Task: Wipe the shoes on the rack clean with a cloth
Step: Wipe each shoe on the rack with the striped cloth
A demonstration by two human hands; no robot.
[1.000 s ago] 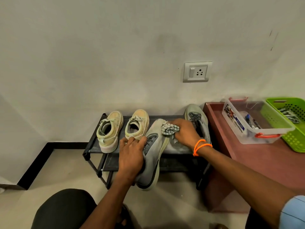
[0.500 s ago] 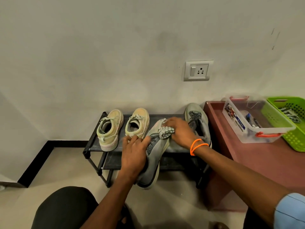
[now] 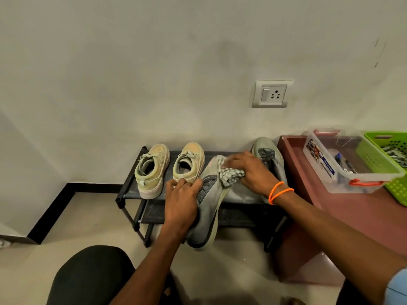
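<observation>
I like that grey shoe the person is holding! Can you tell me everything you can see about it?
The grey shoe is a sneaker with dark laces and a dark stripe along its pale sole. It looks like soft fabric. It is tilted on its side, toe toward the wall, heel hanging out in front of the black rack. The left hand grips its laced top, and the right hand presses a checkered cloth on its toe end.

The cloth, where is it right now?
In the head view the checked cloth is bunched under the right hand, pressed on the grey shoe that the left hand holds before the rack.
</observation>
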